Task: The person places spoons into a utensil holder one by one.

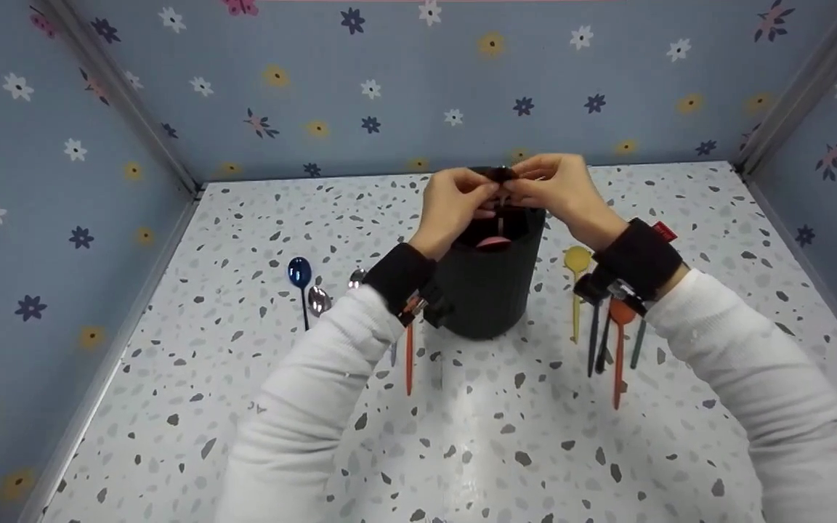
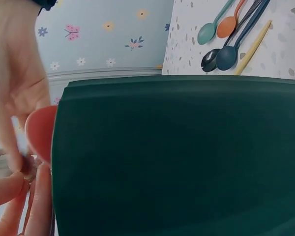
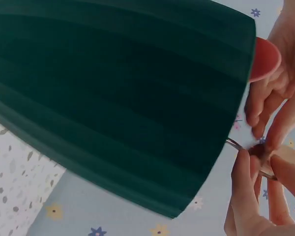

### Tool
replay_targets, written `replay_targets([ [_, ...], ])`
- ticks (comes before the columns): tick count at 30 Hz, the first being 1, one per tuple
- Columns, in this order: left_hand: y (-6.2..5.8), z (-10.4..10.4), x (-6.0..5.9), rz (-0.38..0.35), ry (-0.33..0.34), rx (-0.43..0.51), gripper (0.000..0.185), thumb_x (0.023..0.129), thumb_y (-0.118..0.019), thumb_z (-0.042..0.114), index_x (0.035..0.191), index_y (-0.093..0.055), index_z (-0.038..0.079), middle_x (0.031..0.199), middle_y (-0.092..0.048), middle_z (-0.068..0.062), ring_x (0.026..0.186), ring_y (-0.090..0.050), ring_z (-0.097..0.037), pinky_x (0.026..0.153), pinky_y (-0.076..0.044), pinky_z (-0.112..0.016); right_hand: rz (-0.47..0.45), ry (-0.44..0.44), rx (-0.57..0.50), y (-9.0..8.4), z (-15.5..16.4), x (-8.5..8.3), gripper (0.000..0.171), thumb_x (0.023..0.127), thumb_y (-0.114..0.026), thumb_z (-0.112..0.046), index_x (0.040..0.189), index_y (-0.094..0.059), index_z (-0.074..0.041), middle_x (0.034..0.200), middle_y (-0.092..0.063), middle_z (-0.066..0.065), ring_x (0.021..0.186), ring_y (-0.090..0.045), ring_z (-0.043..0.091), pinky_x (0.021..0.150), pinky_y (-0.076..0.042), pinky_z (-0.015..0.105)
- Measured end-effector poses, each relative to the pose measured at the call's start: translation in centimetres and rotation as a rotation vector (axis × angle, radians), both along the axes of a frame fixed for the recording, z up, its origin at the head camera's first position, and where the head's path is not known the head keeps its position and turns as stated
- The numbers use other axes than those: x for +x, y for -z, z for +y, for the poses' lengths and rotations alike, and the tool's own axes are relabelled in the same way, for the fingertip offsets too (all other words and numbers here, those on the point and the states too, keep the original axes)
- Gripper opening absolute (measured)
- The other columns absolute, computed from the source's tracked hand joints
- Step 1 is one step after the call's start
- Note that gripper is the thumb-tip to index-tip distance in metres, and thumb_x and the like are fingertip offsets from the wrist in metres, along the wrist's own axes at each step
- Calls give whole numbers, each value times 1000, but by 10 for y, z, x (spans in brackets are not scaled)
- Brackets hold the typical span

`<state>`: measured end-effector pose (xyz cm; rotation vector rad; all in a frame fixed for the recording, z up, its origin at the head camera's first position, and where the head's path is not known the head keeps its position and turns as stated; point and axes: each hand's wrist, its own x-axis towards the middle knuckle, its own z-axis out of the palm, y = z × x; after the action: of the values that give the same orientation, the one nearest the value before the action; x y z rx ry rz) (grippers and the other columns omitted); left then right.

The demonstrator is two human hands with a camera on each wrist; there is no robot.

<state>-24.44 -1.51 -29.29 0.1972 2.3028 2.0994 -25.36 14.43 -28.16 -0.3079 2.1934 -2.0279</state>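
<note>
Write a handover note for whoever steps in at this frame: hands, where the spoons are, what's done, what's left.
Left hand and right hand together pinch a small dark item above the dark green cup; what it is cannot be told. A pink spoon is inside the cup. On the table: blue spoon and red spoon on the left, yellow spoon and orange spoon on the right. Left: those loose spoons, probably.

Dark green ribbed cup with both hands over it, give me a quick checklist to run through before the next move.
1. Dark green ribbed cup upright on the speckled table: ok.
2. Left hand and right hand over the cup's mouth: ok.
3. Both hands pinching a thin metal stem: ok; what it belongs to, cannot tell.
4. Pink spoon bowl inside the cup: ok.
5. Yellow plastic spoon lying clear of the cup: ok.
</note>
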Motion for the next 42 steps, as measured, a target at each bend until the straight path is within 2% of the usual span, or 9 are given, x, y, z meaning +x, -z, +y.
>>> replay_targets([
  [3,0,-6,5,6,-3,19,14,85,-58,5,91,-61,-7,84,-61,-17,73,-62,-26,63,-55,-25,13,-8,93,2,12,2,31,82,-60,-1,111,-54,6,103,-57,16,83,-61,14,81,-50,26],
  [6,-1,-14,11,41,-5,43,13,84,-59,5,90,-61,-6,78,-60,-14,69,-61,-24,62,-55,-27,25,-11,99,2,26,4,33,82,-59,-1,114,-52,6,107,-56,17,88,-59,16,84,-49,26],
  [9,-2,-23,15,87,-7,53,13,85,-59,6,90,-61,-5,76,-59,-12,67,-60,-26,61,-55,-28,28,3,30,3,40,5,31,82,-58,2,111,-52,8,99,-58,13,89,-58,18,83,-50,25],
  [13,-2,-31,22,105,0,40,15,86,-58,9,93,-61,-3,76,-59,-11,63,-58,-23,59,-55,-29,-3,20,-47,7,55,4,28,82,-57,3,109,-52,9,95,-58,9,87,-58,17,83,-50,25],
  [16,0,-34,27,109,12,20,15,86,-57,11,94,-61,-2,76,-60,-11,61,-58,-19,57,-54,-29,-29,29,-58,14,66,3,28,83,-56,2,109,-51,8,95,-58,8,87,-58,15,83,-50,24],
  [20,5,-37,36,116,25,-5,15,86,-57,12,93,-61,-1,76,-61,-11,61,-58,-21,55,-55,-30,-65,42,-69,24,79,0,30,83,-56,3,111,-49,10,94,-59,6,85,-59,14,81,-50,23],
  [27,19,-45,45,121,15,7,19,87,-57,14,91,-60,-4,73,-62,-11,58,-58,-21,52,-54,-32,-136,79,-52,46,94,-3,34,83,-56,3,114,-46,12,95,-57,7,83,-59,12,81,-50,24],
  [32,31,-51,51,112,9,20,19,88,-56,14,88,-61,-4,71,-62,-10,56,-57,-19,49,-54,-31,-172,80,11,64,104,-5,36,84,-54,2,117,-43,13,93,-56,5,82,-59,10,81,-50,23],
  [42,56,-58,60,48,79,-37,21,87,-57,16,87,-61,-5,71,-62,-11,57,-58,-25,50,-54,-35,-212,42,150,103,110,-8,40,88,-51,-2,121,-38,15,91,-56,1,78,-60,4,83,-50,24],
])
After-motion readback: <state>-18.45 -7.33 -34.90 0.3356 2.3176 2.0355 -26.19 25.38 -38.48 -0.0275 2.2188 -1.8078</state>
